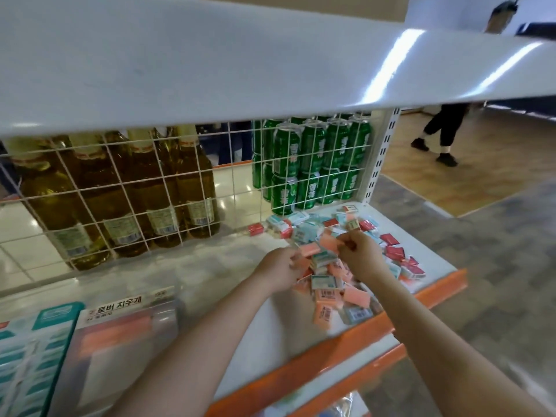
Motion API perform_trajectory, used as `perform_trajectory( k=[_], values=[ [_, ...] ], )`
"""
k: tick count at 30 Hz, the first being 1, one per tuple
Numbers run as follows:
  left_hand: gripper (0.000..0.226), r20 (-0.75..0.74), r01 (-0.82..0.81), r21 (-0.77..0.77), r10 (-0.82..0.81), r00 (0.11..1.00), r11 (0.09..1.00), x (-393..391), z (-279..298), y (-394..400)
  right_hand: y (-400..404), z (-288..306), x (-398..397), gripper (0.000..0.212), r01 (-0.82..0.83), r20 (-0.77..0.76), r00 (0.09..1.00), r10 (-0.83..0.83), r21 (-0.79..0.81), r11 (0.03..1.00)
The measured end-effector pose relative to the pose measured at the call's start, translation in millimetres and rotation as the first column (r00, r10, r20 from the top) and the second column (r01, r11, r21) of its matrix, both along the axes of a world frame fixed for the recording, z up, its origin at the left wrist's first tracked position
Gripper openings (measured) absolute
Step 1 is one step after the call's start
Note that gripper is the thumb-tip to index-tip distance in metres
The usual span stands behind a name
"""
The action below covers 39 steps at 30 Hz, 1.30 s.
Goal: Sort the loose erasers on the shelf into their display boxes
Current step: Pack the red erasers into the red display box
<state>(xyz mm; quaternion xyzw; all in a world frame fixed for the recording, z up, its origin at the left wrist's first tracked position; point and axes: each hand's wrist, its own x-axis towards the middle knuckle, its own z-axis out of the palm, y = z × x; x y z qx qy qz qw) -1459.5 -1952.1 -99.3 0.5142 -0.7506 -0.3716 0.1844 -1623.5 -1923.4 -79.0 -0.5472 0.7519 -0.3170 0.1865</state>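
Right of centre in the frame, a pile of loose erasers point(340, 266) lies on the white shelf point(270, 326), pink, teal and red wrappers mixed together, spreading toward the shelf's right end above its orange front edge point(346, 341). Both hands work over the pile. Left hand point(279, 272) has its fingers curled round pink erasers point(310, 249), held at the pile's near-left side. Right hand point(361, 254) pinches another pink eraser point(329, 243) between thumb and fingers, just beside the left hand's load; whether the 2 loads touch cannot be told.

Lower left of the frame holds 2 display boxes: a teal-packed box point(33, 350) at the edge, and beside it a box with pink erasers point(120, 332) under a Korean-lettered header; both are blurred.

Behind a white wire grid point(126, 188), amber bottles point(120, 188) stand at left and green cans point(313, 164) at upper centre-right. Another person's legs point(442, 130) show at upper right on the wood floor.
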Motion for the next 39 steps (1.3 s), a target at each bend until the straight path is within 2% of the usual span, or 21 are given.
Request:
perform_trajectory(
  k=[4, 8, 13, 16, 18, 21, 23, 25, 28, 31, 34, 36, 39],
  values=[
    [0.027, -0.03, -0.017, 0.042, 0.018, 0.999, 0.999, -6, -6, -4, 8, 1, -3, 0.018, -0.001, 0.062, 0.998, 0.001, 0.0, 1.0],
    [0.043, 0.024, -0.054, 0.05, 0.053, 0.998, 0.997, -6, -5, -7, 10, 0, -3, 0.026, -0.027, 0.056, 0.998, 0.026, 0.022, 0.999],
    [0.033, 0.058, -0.152, 0.026, 0.151, 0.987, 0.988, 7, -6, -7, 13, -1, 1, 0.027, -0.049, 0.072, 0.996, 0.047, 0.021, 0.999],
    [0.035, -0.015, -0.197, 0.055, 0.198, 0.98, 0.979, 18, -7, -4, 15, 1, 6, 0.024, -0.035, 0.086, 0.996, 0.033, 0.02, 0.999],
    [0.039, -0.069, -0.194, 0.037, 0.197, 0.978, 0.98, 25, -4, 1, 17, 2, 10, 0.037, -0.055, 0.099, 0.994, 0.053, 0.016, 0.998],
    [0.054, -0.126, -0.137, 0.002, 0.136, 0.983, 0.991, 37, 1, 8, 18, 2, 15, 0.058, -0.129, 0.034, 0.991, 0.128, 0.028, 0.991],
    [0.054, -0.121, -0.127, -0.015, 0.125, 0.985, 0.992, 43, 3, 12, 17, 1, 18, 0.057, -0.155, -0.002, 0.988, 0.155, 0.046, 0.987],
    [0.044, -0.13, -0.175, -0.015, 0.172, 0.976, 0.984, 49, 3, 14, 17, -1, 24, 0.051, -0.172, -0.014, 0.985, 0.173, 0.056, 0.984],
    [0.028, -0.158, -0.266, 0.002, 0.263, 0.952, 0.964, 58, 1, 16, 23, 1, 32, 0.032, -0.169, 0.001, 0.986, 0.169, 0.038, 0.985],
    [0.018, -0.227, -0.326, 0.058, 0.33, 0.916, 0.944, 65, 0, 19, 28, 3, 40, 0.023, -0.144, 0.05, 0.988, 0.145, -0.024, 0.989],
    [0.021, -0.324, -0.376, 0.139, 0.401, 0.857, 0.916, 70, 0, 23, 31, 3, 47, 0.018, -0.101, 0.151, 0.983, 0.109, -0.062, 0.993],
    [0.022, -0.374, -0.404, 0.186, 0.445, 0.814, 0.896, 73, 0, 27, 33, 2, 52, 0.019, -0.106, 0.213, 0.97, 0.115, -0.057, 0.993],
    [0.022, -0.452, -0.41, 0.266, 0.488, 0.747, 0.873, 78, 3, 35, 36, 1, 60, 0.033, -0.142, 0.256, 0.956, 0.143, -0.023, 0.99]
  ],
)
